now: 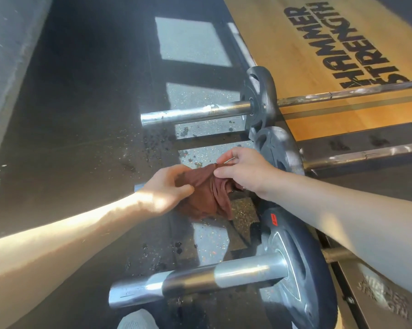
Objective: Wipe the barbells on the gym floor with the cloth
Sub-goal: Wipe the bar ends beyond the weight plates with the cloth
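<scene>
- Both hands are on the rust-brown cloth point(207, 193). The left hand point(167, 188) has its fingers curled into one bunched edge, and the right hand point(245, 172) nips the top edge between thumb and forefinger.
- The cloth hangs just off the edge of the wooden platform point(295, 55), over the sleeve end of the middle barbell point(366, 155). The hands hide the steel there, so I can't say whether the fabric is touching it.
- To do this well, I'd open the bunch into a flat pad and wrap it round the sleeve. Then I'd draw it from the plate out to the tip, turning the wrist to catch the underside.
- The middle barbell lies flat, its long axis crossing the platform's edge. The shaft runs over the platform and the sleeve points away from it, onto the gym floor point(81, 138).
- The far barbell point(195, 113) and near barbell point(200, 281) lie roughly parallel to it, their sleeves also pointing off the platform.
</scene>
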